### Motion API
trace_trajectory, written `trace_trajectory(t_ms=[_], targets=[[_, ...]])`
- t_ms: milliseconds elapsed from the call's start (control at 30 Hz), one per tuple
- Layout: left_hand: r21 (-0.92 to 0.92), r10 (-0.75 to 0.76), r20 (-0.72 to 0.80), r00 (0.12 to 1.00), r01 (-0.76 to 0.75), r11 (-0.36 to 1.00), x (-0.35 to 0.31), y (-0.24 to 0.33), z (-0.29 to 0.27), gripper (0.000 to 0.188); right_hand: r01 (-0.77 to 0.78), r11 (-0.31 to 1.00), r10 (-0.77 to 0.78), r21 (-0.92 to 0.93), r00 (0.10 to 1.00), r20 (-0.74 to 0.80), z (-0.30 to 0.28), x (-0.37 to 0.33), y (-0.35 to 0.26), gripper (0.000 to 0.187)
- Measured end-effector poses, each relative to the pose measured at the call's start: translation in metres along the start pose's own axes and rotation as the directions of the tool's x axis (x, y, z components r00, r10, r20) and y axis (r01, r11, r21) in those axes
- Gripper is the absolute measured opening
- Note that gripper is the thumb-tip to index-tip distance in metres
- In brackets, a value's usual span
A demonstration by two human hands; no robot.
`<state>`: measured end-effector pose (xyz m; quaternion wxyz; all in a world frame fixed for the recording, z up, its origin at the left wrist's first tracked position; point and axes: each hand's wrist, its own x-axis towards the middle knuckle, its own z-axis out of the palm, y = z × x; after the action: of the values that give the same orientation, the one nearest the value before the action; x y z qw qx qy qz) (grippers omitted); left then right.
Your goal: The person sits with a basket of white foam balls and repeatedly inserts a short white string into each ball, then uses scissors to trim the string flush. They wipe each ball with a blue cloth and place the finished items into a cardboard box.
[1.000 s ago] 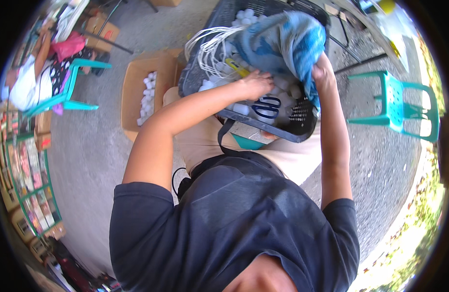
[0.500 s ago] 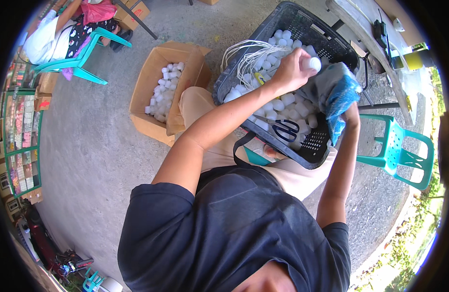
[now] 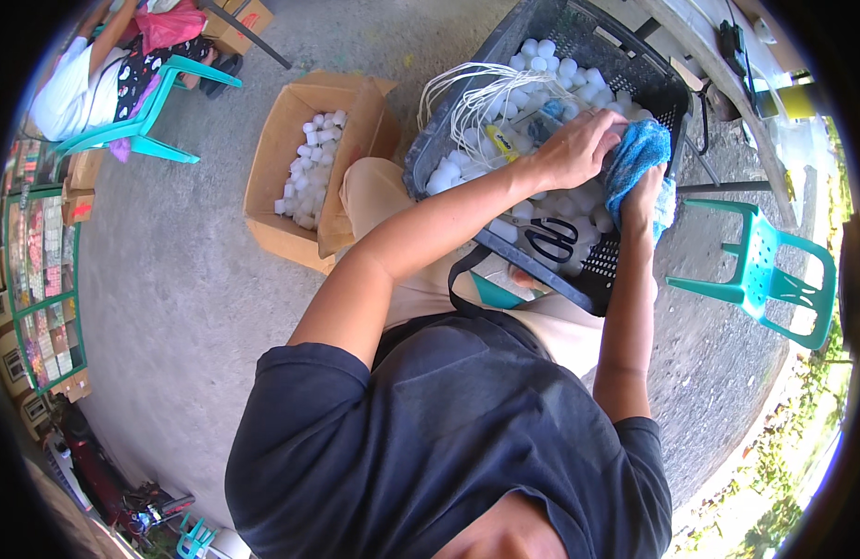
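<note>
My left hand (image 3: pixel 581 149) is closed above a black plastic crate (image 3: pixel 586 300), its fingertips against a blue-and-grey cloth (image 3: pixel 642 147). The small white plastic bottle seen in it a moment ago is hidden behind the fingers and the cloth. My right hand (image 3: pixel 643 196) grips the cloth from the right, fingers bunched into it. Below the hands, many small white bottles (image 3: pixel 586 79) fill the crate. Dark-handled scissors (image 3: pixel 552 239) lie on them near the crate's near side. A bundle of white string (image 3: pixel 467 93) hangs over its left rim, beside a yellow-labelled item (image 3: pixel 502 140).
An open cardboard box (image 3: pixel 262 177) with similar white pieces stands left of the crate. A green plastic chair (image 3: pixel 747 265) is at the right, below a table edge (image 3: pixel 728 112). Another person (image 3: pixel 85 93) sits at the upper left on a green chair (image 3: pixel 150 112).
My left hand has brought the white bottle right and down to the cloth. The cloth is now gathered around it, and my right hand has shifted left and up.
</note>
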<state>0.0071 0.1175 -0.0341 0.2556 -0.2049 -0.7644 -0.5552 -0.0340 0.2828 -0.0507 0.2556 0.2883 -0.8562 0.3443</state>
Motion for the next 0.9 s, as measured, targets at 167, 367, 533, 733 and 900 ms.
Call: trace_trajectory(t_ms=[167,367,533,733,900], targets=[[-0.193,-0.317,-0.040,0.948,0.304,0.933,-0.003,-0.016,0.005,0.030,-0.475,0.689,0.495,0.547,0.860,0.124,-0.004,0.000,-0.032,0.017],[-0.095,-0.320,-0.060,0.946,0.314,0.945,-0.001,-0.031,0.004,0.029,-0.352,0.837,0.264,0.418,0.930,0.254,-0.013,0.004,-0.048,0.023],[-0.511,-0.717,0.387,0.580,0.782,0.357,0.008,-0.020,-0.003,0.035,-0.325,0.857,0.229,0.399,0.936,0.268,-0.022,0.004,-0.048,0.017],[-0.726,-0.316,0.672,0.670,0.681,-0.099,0.013,-0.042,-0.023,0.032,-0.435,0.334,0.599,0.836,0.783,0.168,0.002,0.007,-0.040,0.011],[-0.664,-0.741,0.418,0.526,0.734,0.146,0.009,-0.041,-0.006,0.052,-0.419,0.679,0.373,0.602,0.904,0.209,0.002,0.005,-0.058,0.028]])
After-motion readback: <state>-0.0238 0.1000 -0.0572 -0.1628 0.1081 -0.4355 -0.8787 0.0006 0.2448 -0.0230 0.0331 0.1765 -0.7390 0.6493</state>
